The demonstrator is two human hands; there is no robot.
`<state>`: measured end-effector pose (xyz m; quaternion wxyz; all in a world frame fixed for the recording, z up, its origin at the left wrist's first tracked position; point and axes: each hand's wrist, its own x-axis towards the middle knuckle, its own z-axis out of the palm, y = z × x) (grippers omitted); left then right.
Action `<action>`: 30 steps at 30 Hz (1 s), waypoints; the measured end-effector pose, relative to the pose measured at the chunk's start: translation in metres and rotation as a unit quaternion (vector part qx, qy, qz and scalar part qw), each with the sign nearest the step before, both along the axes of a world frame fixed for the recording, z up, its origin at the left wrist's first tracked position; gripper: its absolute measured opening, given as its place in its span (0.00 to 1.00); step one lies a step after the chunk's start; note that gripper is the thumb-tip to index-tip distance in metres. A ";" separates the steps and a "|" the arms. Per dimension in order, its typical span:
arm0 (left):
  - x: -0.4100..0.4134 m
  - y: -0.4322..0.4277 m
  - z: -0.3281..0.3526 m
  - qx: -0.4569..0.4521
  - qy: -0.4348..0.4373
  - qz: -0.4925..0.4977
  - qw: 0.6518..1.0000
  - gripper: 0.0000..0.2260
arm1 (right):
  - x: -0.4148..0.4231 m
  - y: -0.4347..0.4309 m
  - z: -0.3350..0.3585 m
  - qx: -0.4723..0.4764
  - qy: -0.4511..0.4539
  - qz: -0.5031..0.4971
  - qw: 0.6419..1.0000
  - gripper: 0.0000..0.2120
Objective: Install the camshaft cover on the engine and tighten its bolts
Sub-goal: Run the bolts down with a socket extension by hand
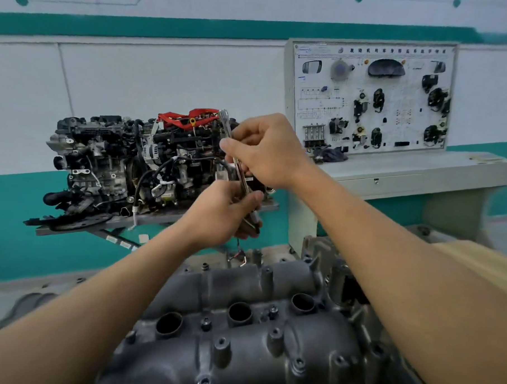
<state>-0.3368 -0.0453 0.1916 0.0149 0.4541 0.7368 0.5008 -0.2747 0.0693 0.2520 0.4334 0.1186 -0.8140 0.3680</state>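
Note:
The dark grey camshaft cover (241, 334) lies on the engine at the bottom centre, with three round plug holes and several bolts standing in its bosses. Both hands are raised well above it. My right hand (269, 153) pinches the upper part of a long metal ratchet wrench (232, 140), whose head points up. My left hand (227, 212) grips the lower handle end of the same wrench. The tool hangs in the air, clear of the cover.
A complete display engine (135, 165) sits on a stand behind, at the left. A training panel (373, 96) with car parts stands on a grey bench (414, 170) at the right. A teal and white wall closes the back.

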 end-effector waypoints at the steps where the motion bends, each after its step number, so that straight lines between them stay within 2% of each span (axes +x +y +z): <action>1: 0.000 0.007 -0.006 -0.001 -0.018 -0.006 1.000 0.11 | 0.002 0.006 0.003 0.052 -0.036 -0.022 0.998 0.09; 4: -0.007 0.012 -0.013 -0.025 -0.028 -0.001 0.999 0.09 | 0.006 0.019 0.010 0.139 -0.126 -0.020 0.982 0.12; 8: -0.010 0.008 -0.019 -0.049 -0.058 -0.018 0.997 0.10 | 0.010 0.031 0.000 0.094 -0.174 0.031 0.980 0.10; 13: -0.006 0.006 -0.019 -0.035 -0.085 -0.030 0.995 0.12 | 0.002 0.033 -0.031 -0.026 -0.077 0.024 0.996 0.11; 19: 0.003 0.010 -0.015 0.001 -0.056 -0.036 0.998 0.13 | 0.001 0.033 -0.042 -0.032 0.032 0.037 0.998 0.14; 25: 0.002 0.007 -0.019 -0.008 -0.053 -0.036 0.998 0.12 | -0.006 0.038 -0.055 -0.108 -0.036 0.107 0.988 0.13; 30: -0.001 0.006 -0.020 0.003 -0.043 -0.045 0.998 0.11 | -0.005 0.039 -0.055 -0.125 -0.052 0.126 0.983 0.12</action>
